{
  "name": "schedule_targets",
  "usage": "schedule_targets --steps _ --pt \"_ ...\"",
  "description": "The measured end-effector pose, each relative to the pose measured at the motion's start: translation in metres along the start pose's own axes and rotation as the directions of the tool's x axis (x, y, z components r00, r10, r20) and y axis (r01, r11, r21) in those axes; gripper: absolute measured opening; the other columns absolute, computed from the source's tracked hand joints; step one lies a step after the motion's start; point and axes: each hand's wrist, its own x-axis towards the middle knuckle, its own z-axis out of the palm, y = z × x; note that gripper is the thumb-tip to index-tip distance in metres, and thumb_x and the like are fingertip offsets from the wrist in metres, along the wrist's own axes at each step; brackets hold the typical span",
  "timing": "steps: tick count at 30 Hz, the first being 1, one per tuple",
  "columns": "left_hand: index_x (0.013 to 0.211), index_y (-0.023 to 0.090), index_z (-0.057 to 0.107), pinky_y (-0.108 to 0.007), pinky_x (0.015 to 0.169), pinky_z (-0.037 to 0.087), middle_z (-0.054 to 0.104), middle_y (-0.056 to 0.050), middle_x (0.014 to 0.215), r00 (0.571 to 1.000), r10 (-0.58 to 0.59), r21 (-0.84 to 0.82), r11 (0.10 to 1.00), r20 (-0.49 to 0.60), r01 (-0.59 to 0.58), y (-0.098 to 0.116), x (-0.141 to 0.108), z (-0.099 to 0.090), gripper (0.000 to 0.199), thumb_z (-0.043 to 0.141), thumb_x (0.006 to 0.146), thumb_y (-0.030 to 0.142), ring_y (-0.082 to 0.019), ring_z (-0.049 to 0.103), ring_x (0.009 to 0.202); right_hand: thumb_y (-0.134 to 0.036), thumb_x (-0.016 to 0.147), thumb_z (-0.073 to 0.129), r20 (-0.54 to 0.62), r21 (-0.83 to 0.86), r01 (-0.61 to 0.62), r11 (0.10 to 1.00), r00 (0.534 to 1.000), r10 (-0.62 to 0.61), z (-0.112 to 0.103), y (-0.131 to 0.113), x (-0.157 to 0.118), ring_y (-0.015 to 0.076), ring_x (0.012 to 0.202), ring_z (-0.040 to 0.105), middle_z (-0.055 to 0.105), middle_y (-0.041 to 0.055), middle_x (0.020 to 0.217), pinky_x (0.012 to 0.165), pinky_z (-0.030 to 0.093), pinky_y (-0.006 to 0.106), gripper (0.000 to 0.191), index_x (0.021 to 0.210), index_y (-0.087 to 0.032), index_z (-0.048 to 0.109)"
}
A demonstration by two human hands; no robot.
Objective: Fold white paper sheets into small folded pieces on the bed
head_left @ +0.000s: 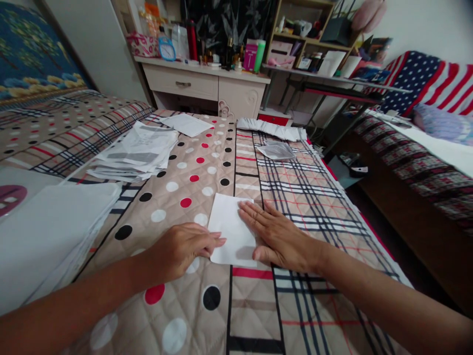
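Observation:
A small white piece of paper (pixel 231 222), apparently folded, lies flat on the patterned bedcover in front of me. At its left edge is my left hand (pixel 186 246), fingers bent together, with the thumb and forefinger tips at the paper. The undersides of those fingers are hidden. My right hand (pixel 277 236) is open and lies flat across the paper's right edge, its fingers stretched out and the thumb apart near the lower right corner.
On the left are a stack of printed sheets (pixel 133 150) and a pile of white paper (pixel 59 222). Farther back lie another sheet (pixel 190 124), a crumpled packet (pixel 277 150) and a long white wrapper (pixel 271 129). A dresser (pixel 181 81) stands beyond the bed.

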Motion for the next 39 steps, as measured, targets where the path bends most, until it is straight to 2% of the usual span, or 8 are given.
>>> schedule_targets --steps 6,13,18,22,26,31,36,39 --pt "0.121 0.019 0.062 -0.036 0.085 0.057 0.075 -0.011 0.101 1.0 0.0 0.015 1.0 -0.007 0.0 -0.001 -0.002 0.002 0.033 0.052 0.09 0.011 -0.02 0.072 0.091 -0.073 0.085 0.037 0.0 0.021 0.066 0.998 0.998 -0.066 0.01 -0.032 0.003 0.0283 0.149 0.007 0.009 0.0196 0.159 0.121 0.013 0.048 0.099 0.154 -0.008 0.009" --pt "0.12 0.018 0.061 -0.035 0.083 0.056 0.075 -0.009 0.1 1.0 -0.023 0.01 1.0 0.021 0.022 -0.001 -0.001 0.0 0.035 0.049 0.09 0.007 -0.02 0.072 0.089 -0.069 0.089 0.036 -0.135 -0.105 -0.126 0.986 0.984 0.112 0.014 0.027 0.045 0.0304 0.149 0.009 0.017 0.0212 0.158 0.119 0.01 0.055 0.091 0.153 -0.007 0.016" --pt "0.094 0.019 0.063 -0.025 0.075 0.055 0.076 -0.005 0.096 0.963 -0.269 -0.166 0.949 0.025 0.269 0.004 0.003 -0.003 0.017 0.048 0.092 0.013 -0.017 0.072 0.093 -0.067 0.093 0.021 -0.134 0.117 0.041 0.992 0.991 -0.025 0.007 0.026 0.023 0.0279 0.149 0.009 0.017 0.0167 0.16 0.118 0.008 0.056 0.081 0.154 -0.014 0.018" --pt "0.087 0.02 0.062 -0.023 0.066 0.052 0.075 -0.002 0.081 0.899 -0.437 -0.186 0.885 -0.01 0.428 0.009 0.008 -0.004 0.012 0.051 0.092 0.02 -0.015 0.071 0.074 -0.067 0.08 0.058 -0.084 0.248 0.132 0.96 0.99 -0.115 0.007 0.003 -0.006 0.0296 0.144 0.029 0.036 0.0158 0.153 0.119 0.013 0.054 0.093 0.152 -0.019 0.025" --pt "0.083 0.019 0.059 -0.02 0.055 0.046 0.072 0.0 0.072 0.874 -0.483 -0.191 0.864 -0.046 0.467 0.01 0.016 -0.005 0.009 0.052 0.089 0.018 -0.012 0.064 0.058 -0.04 0.09 0.06 -0.214 0.273 0.075 0.959 0.977 -0.015 0.015 -0.017 -0.012 0.025 0.135 0.045 0.055 0.0097 0.14 0.115 0.028 0.048 0.04 0.126 -0.024 0.062" --pt "0.08 0.018 0.055 -0.019 0.046 0.043 0.059 0.004 0.058 0.771 -0.636 -0.306 0.738 -0.021 0.601 -0.011 0.044 -0.008 0.008 0.051 0.085 0.022 -0.011 0.057 0.048 -0.031 0.094 0.052 -0.301 0.62 -0.132 0.774 0.871 0.389 0.015 -0.022 0.009 0.0174 0.09 0.066 0.072 0.0064 0.101 0.079 0.051 0.029 0.023 0.102 -0.019 0.07" --pt "0.087 0.02 0.05 -0.018 0.033 0.038 0.053 0.007 0.05 0.595 -0.792 -0.404 0.505 0.135 0.763 -0.038 0.068 -0.003 0.009 0.046 0.088 0.028 -0.011 0.051 0.033 -0.041 0.086 0.061 -0.261 0.771 -0.299 0.562 0.658 0.707 0.018 -0.004 0.032 0.0101 0.052 0.045 0.052 -0.0023 0.056 0.046 0.032 0.022 0.033 0.064 -0.017 0.054" --pt "0.085 0.02 0.051 -0.018 0.034 0.037 0.056 0.006 0.053 0.571 -0.817 -0.346 0.515 0.081 0.785 -0.044 0.068 0.001 0.01 0.045 0.088 0.027 -0.011 0.052 0.035 -0.043 0.084 0.061 -0.198 0.788 -0.347 0.509 0.64 0.742 0.021 0.006 0.039 0.0095 0.048 0.043 0.048 -0.0037 0.052 0.044 0.03 0.022 0.035 0.061 -0.019 0.05"
